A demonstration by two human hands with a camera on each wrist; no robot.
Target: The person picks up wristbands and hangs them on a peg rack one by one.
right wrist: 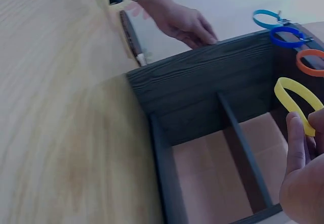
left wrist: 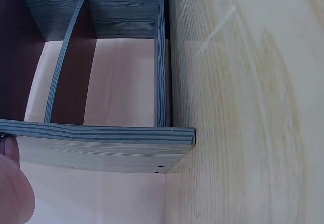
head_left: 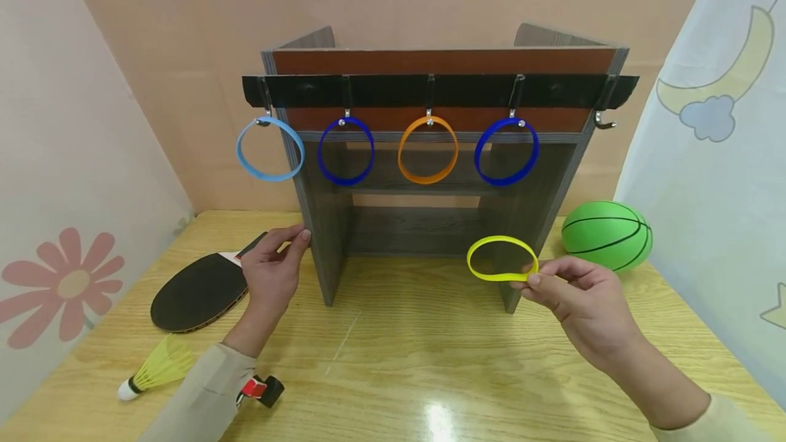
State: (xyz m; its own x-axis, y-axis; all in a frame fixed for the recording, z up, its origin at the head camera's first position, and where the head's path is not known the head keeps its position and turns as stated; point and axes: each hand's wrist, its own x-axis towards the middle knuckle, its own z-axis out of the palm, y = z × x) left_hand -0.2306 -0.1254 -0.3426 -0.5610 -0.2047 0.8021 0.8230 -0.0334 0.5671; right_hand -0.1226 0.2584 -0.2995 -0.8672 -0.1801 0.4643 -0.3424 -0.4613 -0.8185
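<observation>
My right hand [head_left: 580,305] pinches a yellow wristband [head_left: 502,280] between thumb and fingers, in front of the dark grey wooden shelf [head_left: 314,224]. With loosely bent fingers, my left hand [head_left: 274,261] touches the front edge of the shelf's left side panel. Across the shelf's upper front runs a black strip [head_left: 387,92] with several metal hooks. From these hang a light blue wristband [head_left: 241,155], a dark blue wristband [head_left: 321,162], an orange wristband [head_left: 400,155] and another dark blue wristband [head_left: 479,159]. The rightmost hook [head_left: 606,124] is bare.
A black table tennis bat [head_left: 196,295] and a yellow shuttlecock [head_left: 161,363] lie on the left of the wooden table [head_left: 381,374]. A green ball [head_left: 604,234] sits right of the shelf. Patterned cloth walls [head_left: 724,189] enclose the sides.
</observation>
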